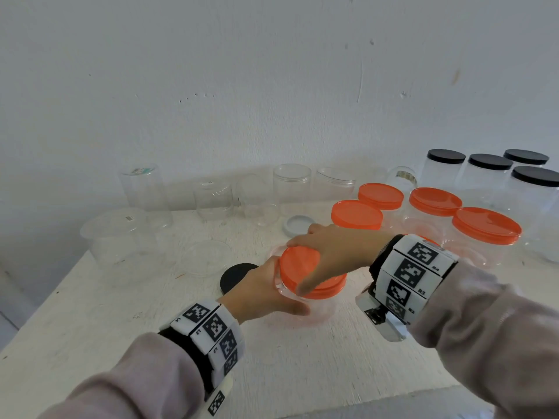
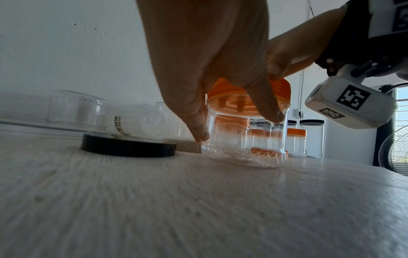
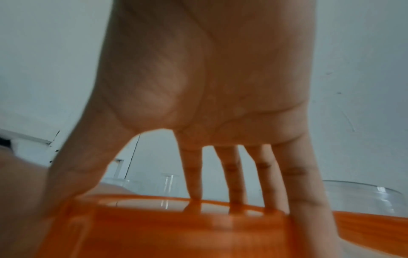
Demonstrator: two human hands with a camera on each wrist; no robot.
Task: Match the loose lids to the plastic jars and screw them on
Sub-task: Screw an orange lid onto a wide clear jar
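Lower centre of the head view: your left hand (image 1: pixel 266 293) grips the jar (image 1: pixel 314 309), right hand (image 1: pixel 335 252) spread, clasping the lid (image 1: pixel 298 267); a tilted lid could cross-thread.

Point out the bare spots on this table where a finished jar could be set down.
The near part of the table, between the two sleeves and the front edge, is bare. So is the near left corner, in front of the black lid. The back row of clear jars and the right side with orange-lidded jars are crowded.
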